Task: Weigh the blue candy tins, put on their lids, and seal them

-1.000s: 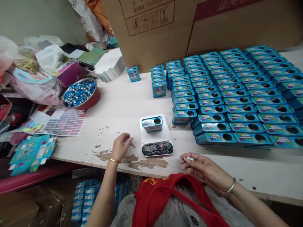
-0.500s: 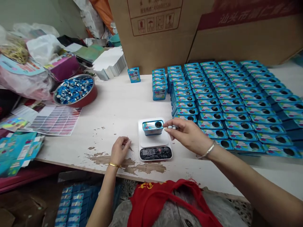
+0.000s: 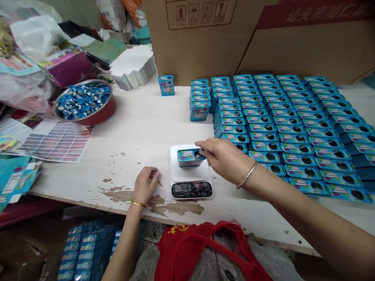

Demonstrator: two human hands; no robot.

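A blue printed tin point(image 3: 189, 158) with a round hole in its top stands on the white plate of a kitchen scale point(image 3: 177, 173). The scale's dark display shows digits that look like 1536. My right hand point(image 3: 224, 158) reaches over the tin from the right, its fingers pinched together at the hole. What they hold is hidden behind them. Resting on the table left of the scale, my left hand point(image 3: 145, 183) is loosely curled, with thumb and fingers closed and nothing visible in them.
Rows of similar tins point(image 3: 290, 128) fill the right side. A single tin point(image 3: 166, 86) stands at the back. A red bowl of blue caps point(image 3: 102, 113), white stacked card point(image 3: 133, 64) and printed sheets point(image 3: 63, 140) lie on the left. A large carton point(image 3: 202, 50) stands behind.
My right hand has moved left, from beside the tin to its hole. The small white pieces seen in its fingers earlier no longer show. My left hand stays by the scale.
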